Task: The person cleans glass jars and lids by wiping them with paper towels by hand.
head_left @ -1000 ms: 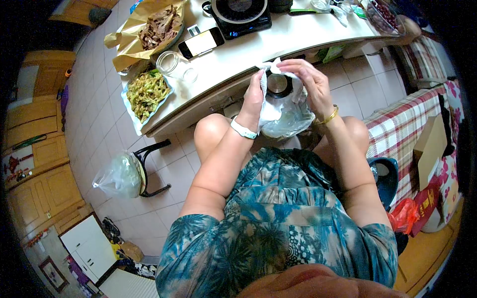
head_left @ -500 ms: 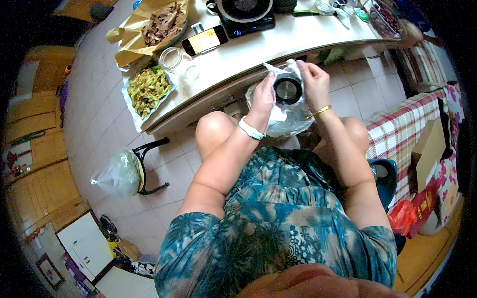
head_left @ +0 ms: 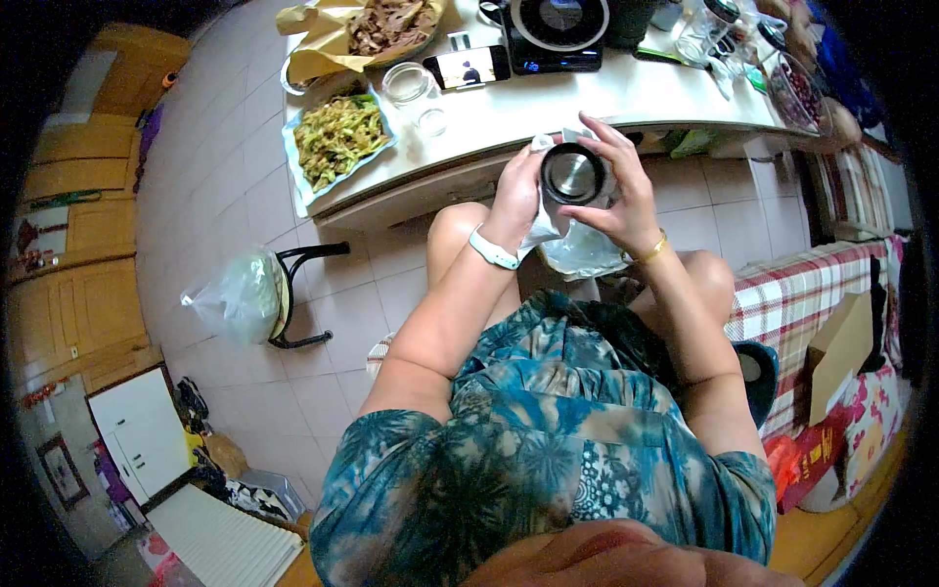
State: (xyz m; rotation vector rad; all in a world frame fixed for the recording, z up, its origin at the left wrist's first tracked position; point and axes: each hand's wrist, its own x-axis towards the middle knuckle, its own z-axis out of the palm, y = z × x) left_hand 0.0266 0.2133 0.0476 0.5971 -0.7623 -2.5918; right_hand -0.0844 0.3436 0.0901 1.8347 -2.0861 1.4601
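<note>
A round jar with a black rim is held up over my knees, its circular face turned toward the camera. My left hand is wrapped round its left side, with a crumpled white cloth or tissue between palm and jar. At the jar's right side my right hand curves round it, thumb at the lower edge and fingers above. Below the jar, between my knees, is a clear plastic bag; its contents cannot be made out.
On the table are a tray of green food, meat on brown paper, a glass jar, a phone and a black cooker. A stool with a bag stands left. Another person's hand is at the right.
The jar, earlier down in the white material and bag, now shows clear of them. My right hand has moved from the material to the jar's side. The view has shifted, so the table sits further right.
</note>
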